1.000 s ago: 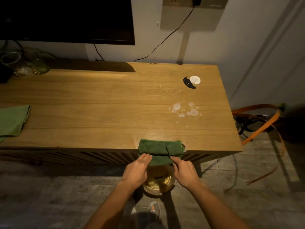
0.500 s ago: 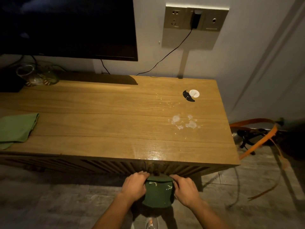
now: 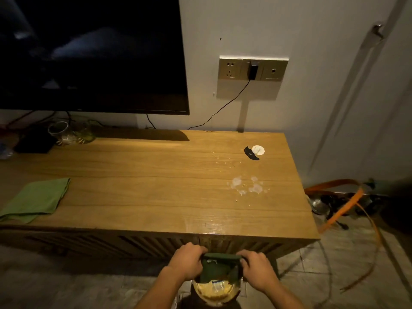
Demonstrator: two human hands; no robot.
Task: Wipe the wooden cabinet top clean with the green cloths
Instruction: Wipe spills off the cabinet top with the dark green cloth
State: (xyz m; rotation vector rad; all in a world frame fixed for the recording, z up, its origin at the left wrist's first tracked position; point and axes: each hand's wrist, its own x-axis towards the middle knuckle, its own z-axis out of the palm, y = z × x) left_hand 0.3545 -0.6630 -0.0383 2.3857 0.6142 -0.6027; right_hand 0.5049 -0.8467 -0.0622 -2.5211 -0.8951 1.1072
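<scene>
bowl (image 3: pixel 215 293) half hidden under dark green cloth (image 3: pixel 219 267), cabinet top (image 3: pixel 133 192) cut off left

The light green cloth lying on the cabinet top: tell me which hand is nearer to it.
Left. The left hand is below and right of the light green cloth, off the cabinet's front edge. The right hand is farther right, gripping the same dark green cloth.

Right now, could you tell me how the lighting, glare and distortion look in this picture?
Head view: dim warm light, brightest on the cabinet top; a glossy sheen near its front edge; the TV is almost black; wide-angle bending skews the wall at right; the orange strap looks smeared.
</scene>
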